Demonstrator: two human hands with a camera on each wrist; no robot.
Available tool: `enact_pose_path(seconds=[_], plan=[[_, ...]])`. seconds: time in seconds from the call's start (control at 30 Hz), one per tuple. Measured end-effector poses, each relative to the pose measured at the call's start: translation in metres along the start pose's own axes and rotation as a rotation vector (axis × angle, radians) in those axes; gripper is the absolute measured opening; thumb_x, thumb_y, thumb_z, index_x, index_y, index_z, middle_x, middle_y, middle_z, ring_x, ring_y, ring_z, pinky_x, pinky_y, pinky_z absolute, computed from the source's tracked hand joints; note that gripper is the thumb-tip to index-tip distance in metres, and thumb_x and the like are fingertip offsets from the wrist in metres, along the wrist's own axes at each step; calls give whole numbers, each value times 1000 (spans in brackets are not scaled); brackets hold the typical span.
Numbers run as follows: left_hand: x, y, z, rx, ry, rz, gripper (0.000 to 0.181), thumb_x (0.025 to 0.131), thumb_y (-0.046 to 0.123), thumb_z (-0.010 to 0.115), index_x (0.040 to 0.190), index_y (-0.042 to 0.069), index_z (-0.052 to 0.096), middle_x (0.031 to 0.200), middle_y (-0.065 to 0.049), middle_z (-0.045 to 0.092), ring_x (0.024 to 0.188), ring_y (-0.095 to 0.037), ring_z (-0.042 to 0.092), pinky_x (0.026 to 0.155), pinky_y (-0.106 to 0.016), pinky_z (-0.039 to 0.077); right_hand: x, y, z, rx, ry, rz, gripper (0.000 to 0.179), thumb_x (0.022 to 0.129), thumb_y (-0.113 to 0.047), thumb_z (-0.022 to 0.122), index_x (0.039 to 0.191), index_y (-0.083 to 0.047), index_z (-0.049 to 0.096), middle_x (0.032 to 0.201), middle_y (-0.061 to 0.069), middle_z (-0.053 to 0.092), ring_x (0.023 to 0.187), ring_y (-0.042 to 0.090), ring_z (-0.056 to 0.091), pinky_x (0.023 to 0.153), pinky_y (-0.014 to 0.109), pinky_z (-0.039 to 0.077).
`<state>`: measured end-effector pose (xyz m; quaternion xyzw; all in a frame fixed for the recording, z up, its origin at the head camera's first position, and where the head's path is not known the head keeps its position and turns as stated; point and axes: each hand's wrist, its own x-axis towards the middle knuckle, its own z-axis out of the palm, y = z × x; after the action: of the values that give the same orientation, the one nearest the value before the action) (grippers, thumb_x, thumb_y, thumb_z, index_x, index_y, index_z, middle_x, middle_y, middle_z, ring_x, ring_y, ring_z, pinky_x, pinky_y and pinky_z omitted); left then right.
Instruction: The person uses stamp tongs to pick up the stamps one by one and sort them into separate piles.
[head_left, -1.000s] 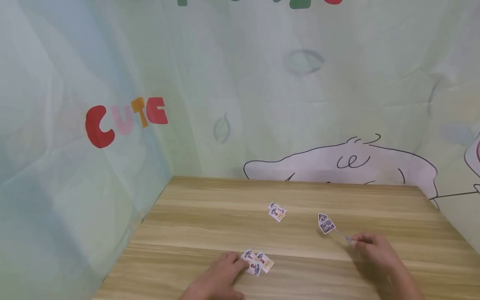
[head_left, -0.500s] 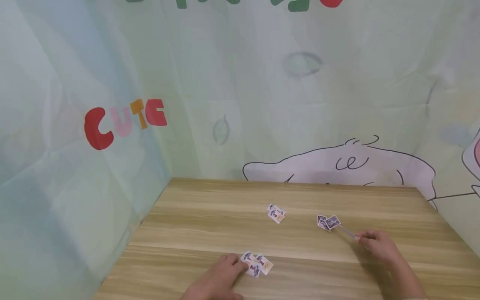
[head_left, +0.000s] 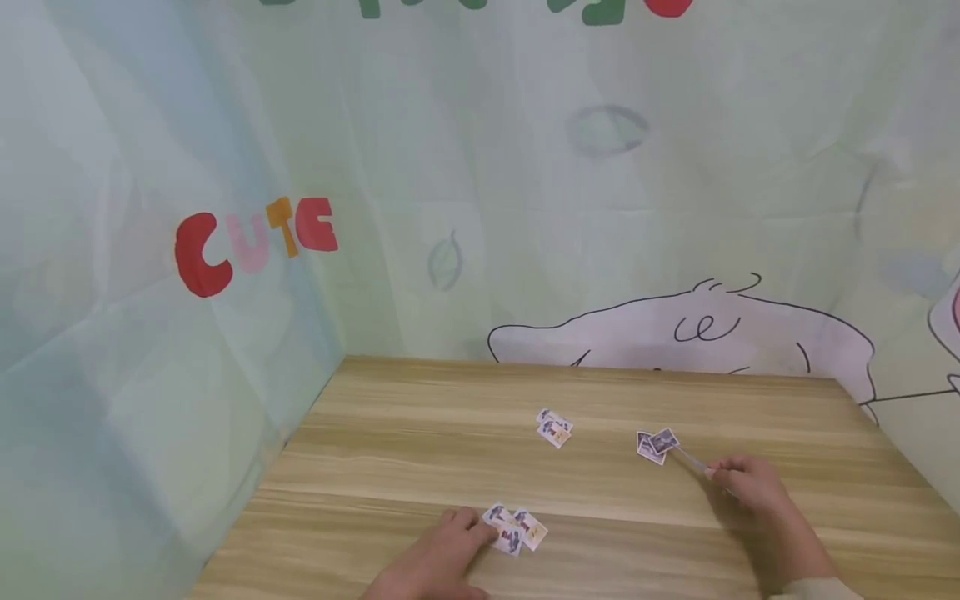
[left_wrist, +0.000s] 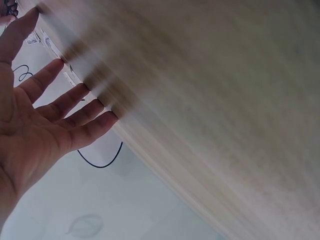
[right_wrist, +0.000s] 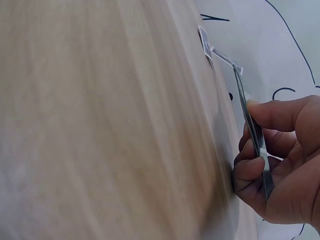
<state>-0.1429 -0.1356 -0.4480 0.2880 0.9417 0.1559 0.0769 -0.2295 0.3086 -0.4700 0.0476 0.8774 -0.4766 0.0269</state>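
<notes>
Tweezers of slim silver metal, pinched by the nearer right hand, slant toward the wooden table's far left corner, tips at one dark, white-bordered rectangular card overlapping two dark cards. The left hand, fingers loosely spread, touches three pale cards; two pale cards lie beyond.

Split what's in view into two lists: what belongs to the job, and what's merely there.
Part of the job, it seems:
tweezers in the right hand
dark card at their tips
dark cards it overlaps
near pale cards at the left hand
far pale cards, probably, though neither hand touches them

Merely there:
wooden table
"CUTE" backdrop
</notes>
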Motion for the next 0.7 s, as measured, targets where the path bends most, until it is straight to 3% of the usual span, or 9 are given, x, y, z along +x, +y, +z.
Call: enact_pose_path(seconds=[0.37, 0.53, 0.7], plan=[[0, 0, 2, 5, 12, -8, 69, 65, 41, 78, 126, 16, 57, 123, -3, 49, 112, -21, 46, 92, -40, 43, 1, -7, 5, -19, 19, 40, 28, 83, -9, 59, 99, 13, 60, 69, 4, 50, 59, 18, 41, 51, 29, 36], [0, 0, 2, 30, 21, 0, 70, 64, 43, 78, 125, 16, 57, 122, -4, 50, 111, -21, 46, 92, -40, 43, 1, -9, 3, -58, 22, 28, 25, 83, -10, 60, 95, 12, 61, 76, 7, 53, 68, 21, 44, 59, 32, 36], [0, 1, 1, 28, 15, -2, 72, 64, 47, 77, 126, 16, 56, 121, -2, 50, 109, -19, 47, 91, -37, 44, -4, -9, 0, -48, 17, 44, 24, 83, -9, 60, 95, 12, 62, 76, 7, 54, 68, 21, 45, 59, 32, 37]])
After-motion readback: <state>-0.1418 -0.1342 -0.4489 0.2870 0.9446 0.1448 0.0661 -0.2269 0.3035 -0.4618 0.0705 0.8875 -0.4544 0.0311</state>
